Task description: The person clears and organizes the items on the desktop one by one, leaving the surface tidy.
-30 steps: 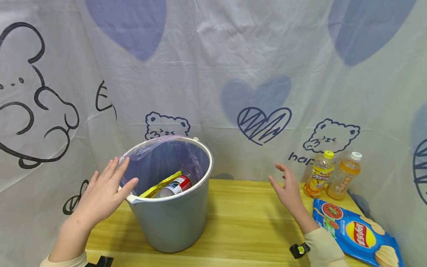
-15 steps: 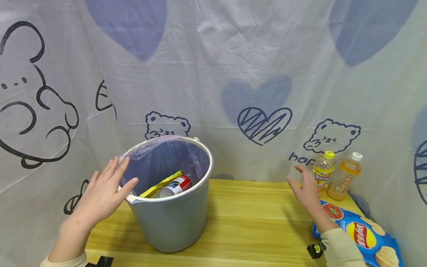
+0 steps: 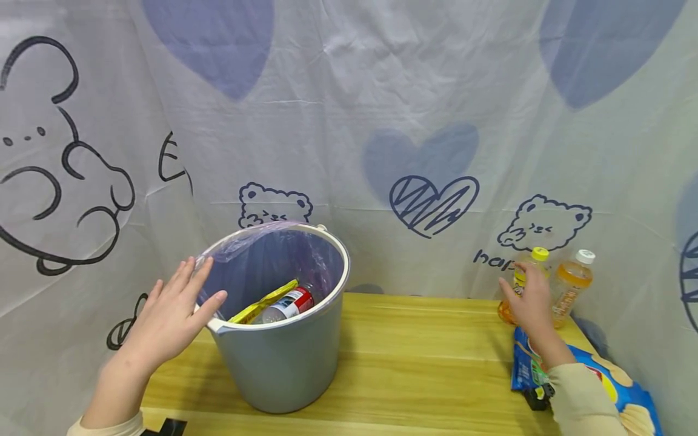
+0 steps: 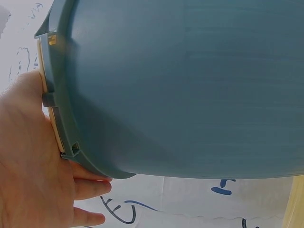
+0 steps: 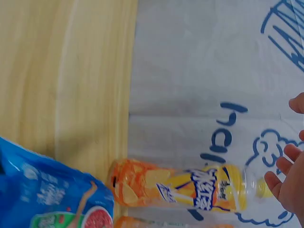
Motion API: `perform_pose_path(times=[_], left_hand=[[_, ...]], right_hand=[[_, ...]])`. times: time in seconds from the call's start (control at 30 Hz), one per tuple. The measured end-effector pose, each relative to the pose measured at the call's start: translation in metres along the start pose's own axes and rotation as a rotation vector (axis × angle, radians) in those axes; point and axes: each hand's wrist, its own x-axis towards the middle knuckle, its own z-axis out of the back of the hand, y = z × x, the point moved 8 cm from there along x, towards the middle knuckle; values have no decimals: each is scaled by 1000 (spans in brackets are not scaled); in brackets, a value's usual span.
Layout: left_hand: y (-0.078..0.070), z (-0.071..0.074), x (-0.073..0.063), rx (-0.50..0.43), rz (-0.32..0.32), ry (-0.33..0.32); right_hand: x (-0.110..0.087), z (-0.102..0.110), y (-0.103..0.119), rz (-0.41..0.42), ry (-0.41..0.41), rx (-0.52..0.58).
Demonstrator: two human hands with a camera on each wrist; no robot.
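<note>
My left hand [image 3: 166, 318] rests with straight fingers on the near left rim of a grey bucket [image 3: 278, 363], also seen from outside in the left wrist view. A purple plastic liner [image 3: 256, 236] drapes its inside, where a yellow wrapper [image 3: 264, 301] and a clear bottle with a red label [image 3: 291, 303] lie. On the right, my right hand [image 3: 531, 300] is in front of a yellow-capped drink bottle [image 3: 540, 254], fingers loosely spread and holding nothing. The right wrist view shows its fingertips close to the cap of that bottle [image 5: 190, 187]; contact is unclear.
A second drink bottle [image 3: 572, 278] with a white cap stands beside the yellow-capped one. The blue chip bag [image 3: 635, 396] lies at the table's right edge, partly under my forearm. A printed cloth [image 3: 338, 121] hangs behind the wooden table [image 3: 414, 363].
My right hand has moved right, from beside the bottles to in front of the yellow-capped one, and now covers part of it and of the chip bag. My left hand has stayed on the rim.
</note>
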Motion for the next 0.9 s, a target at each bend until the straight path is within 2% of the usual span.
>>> perform_pose_path(times=[0.4, 0.63, 0.9], left_hand=[[0, 1, 1, -2, 4, -2], [0, 0, -1, 4, 5, -6], [-1, 0, -1, -1, 6, -4]], right_hand=[[29, 19, -16, -77, -69, -75], [39, 15, -36, -199, 24, -113], [47, 8, -45, -224, 104, -147]])
